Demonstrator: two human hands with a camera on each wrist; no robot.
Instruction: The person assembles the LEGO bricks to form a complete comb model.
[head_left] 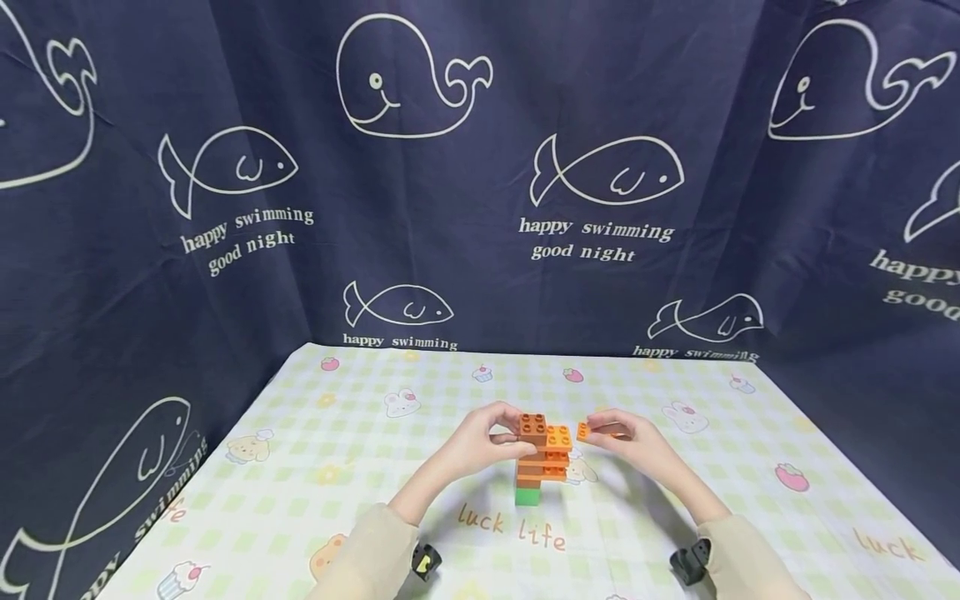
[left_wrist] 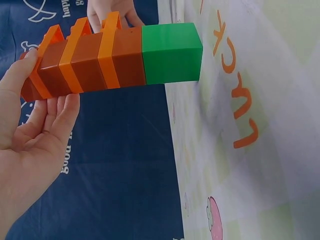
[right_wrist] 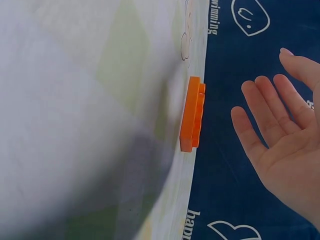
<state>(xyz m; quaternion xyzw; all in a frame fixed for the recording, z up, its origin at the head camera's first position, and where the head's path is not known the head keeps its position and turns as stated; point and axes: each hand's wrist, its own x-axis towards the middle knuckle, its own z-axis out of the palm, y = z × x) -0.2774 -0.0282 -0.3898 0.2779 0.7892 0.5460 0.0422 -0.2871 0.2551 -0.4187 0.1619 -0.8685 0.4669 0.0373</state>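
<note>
A tower of toy building bricks (head_left: 529, 482) stands upright on the table, near the middle of the head view. Its base is a green brick (left_wrist: 172, 53); above it, brown bricks (left_wrist: 93, 62) alternate with three thin orange bricks (head_left: 558, 438) that jut out to the right. My left hand (head_left: 491, 435) grips the upper part of the tower, thumb in front and fingers behind. A loose flat orange brick (right_wrist: 191, 115) lies on the table. Over it hovers my right hand (right_wrist: 287, 135), fingers apart and holding nothing, overlapping the brick in the head view.
The table wears a pale checked cloth (head_left: 300, 467) with cartoon prints. Dark blue curtains (head_left: 480, 192) with white whale and fish drawings hang behind it and at both sides. Each wrist carries a small black camera (head_left: 426, 562).
</note>
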